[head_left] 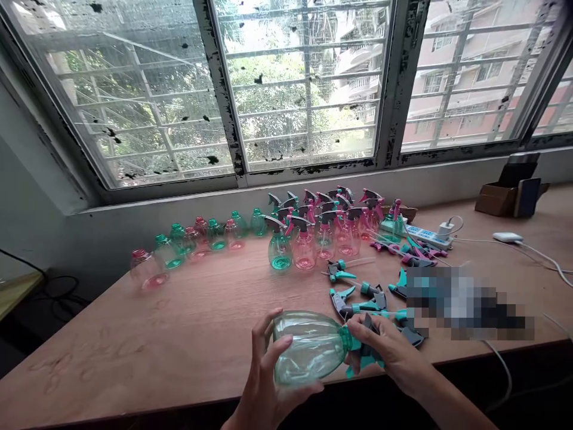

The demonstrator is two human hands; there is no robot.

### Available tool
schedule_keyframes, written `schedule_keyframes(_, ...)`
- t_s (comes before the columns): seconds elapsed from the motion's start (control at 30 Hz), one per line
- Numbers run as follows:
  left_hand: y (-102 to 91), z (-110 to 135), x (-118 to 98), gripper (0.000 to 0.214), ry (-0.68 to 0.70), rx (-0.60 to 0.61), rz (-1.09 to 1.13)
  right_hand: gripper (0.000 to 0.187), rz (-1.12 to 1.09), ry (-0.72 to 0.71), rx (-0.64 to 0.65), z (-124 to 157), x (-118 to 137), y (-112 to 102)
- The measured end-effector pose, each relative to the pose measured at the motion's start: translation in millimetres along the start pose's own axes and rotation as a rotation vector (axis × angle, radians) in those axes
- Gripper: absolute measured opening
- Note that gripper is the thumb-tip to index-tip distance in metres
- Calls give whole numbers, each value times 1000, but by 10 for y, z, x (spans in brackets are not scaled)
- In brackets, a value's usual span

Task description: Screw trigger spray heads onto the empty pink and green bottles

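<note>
A clear green plastic spray bottle (308,346) lies on its side in my hands near the front edge of the wooden table (188,322). My left hand (264,376) is wrapped round the bottle's body from below. My right hand (387,352) is closed on the teal and grey trigger sprayer head (364,352) at the bottle's neck. Loose trigger heads (358,292) in teal and pink lie just beyond my right hand.
Finished spray bottles (326,230) with heads stand in a cluster by the window wall. Several headless green and pink bottles (197,239) trail off to the left. A white power strip (425,236) with cables and a cardboard box (505,194) sit at the right.
</note>
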State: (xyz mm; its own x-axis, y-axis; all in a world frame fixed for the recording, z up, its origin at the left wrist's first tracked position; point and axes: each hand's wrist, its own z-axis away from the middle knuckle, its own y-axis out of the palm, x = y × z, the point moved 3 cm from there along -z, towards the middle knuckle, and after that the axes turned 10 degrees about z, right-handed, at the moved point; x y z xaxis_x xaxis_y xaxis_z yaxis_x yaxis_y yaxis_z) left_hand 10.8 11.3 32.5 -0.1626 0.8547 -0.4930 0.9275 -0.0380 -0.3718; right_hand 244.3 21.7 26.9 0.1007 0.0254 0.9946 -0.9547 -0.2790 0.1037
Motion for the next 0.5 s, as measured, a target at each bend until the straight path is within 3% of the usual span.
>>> schedule_keyframes(0.1, -13, -3, 56, 69, -81, -13, 45, 42, 66, -13, 24, -48, -9, -54)
schedule_keyframes(0.2, -44, -9, 129, 60, -218, -137, 93, 60, 233, -189, -10, -178, 134, -306)
schedule_keyframes(0.27, -89, -18, 174, 56, -360, -272, 135, 60, 514, -353, -155, -342, 295, -637)
schedule_keyframes(0.33, -134, -29, 209, 57, -544, -392, 174, 51, 975, -428, -354, -583, 435, -1059)
schedule_keyframes(0.37, -149, -36, 215, 58, -624, -431, 193, 51, 1248, -379, -381, -739, 464, -1275)
schedule_keyframes(0.5, -139, -69, 177, 64, -761, -440, 269, 53, 1496, -181, -424, -1301, 456, -2123)
